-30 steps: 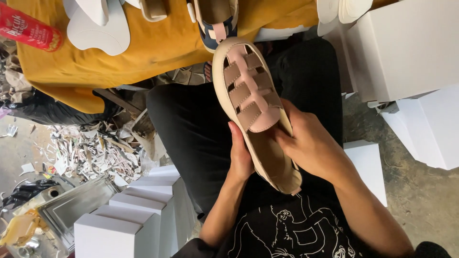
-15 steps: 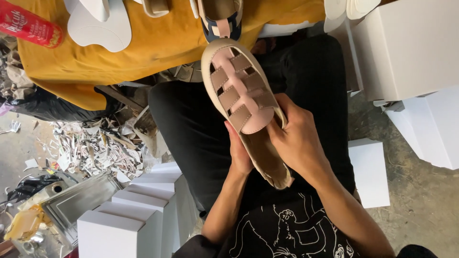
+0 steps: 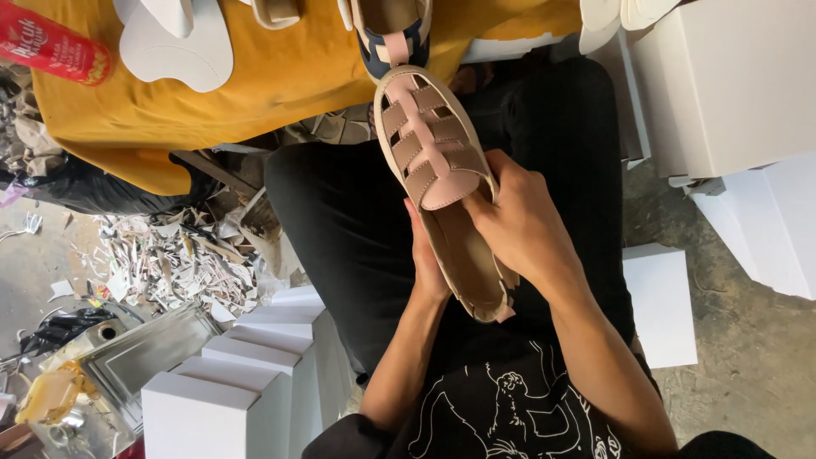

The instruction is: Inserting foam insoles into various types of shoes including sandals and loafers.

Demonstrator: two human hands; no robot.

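Head cam: pink strappy sandal (image 3: 429, 157) held over the lap.
Left hand (image 3: 427, 259) cups it underneath, right hand (image 3: 523, 225) has a closed grip on its side, near the yellow-covered counter (image 3: 280, 76).

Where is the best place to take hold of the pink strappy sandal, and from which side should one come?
Probably at the open rear half of the pink sandal, clasping the sole edges from both sides: the left hand cups it underneath, the right hand comes over the top. That part is strap-free and narrow; the woven front looks softer.
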